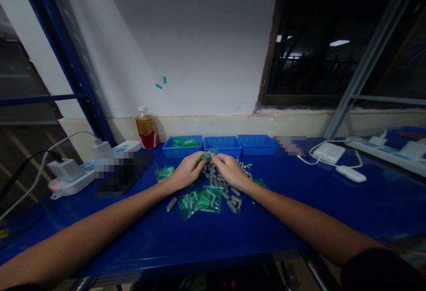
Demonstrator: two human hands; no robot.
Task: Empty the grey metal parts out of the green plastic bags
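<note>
Both my hands meet over a heap of small grey metal cylinders (223, 185) on the blue table (299, 202). My left hand (186, 171) and my right hand (229, 169) are closed, together pinching a small green plastic bag (207, 155) between their fingertips. Filled green bags (201, 200) lie in front of the heap, and one more bag (164, 172) lies by my left wrist. A single loose cylinder (171, 203) rests near my left forearm.
Three blue bins (221, 144) stand in a row behind the heap; the left one (182, 145) holds green bags. A drink bottle (147, 128) stands at the wall. Power strips and cables (71, 173) lie left, white chargers and a strip (346, 160) right.
</note>
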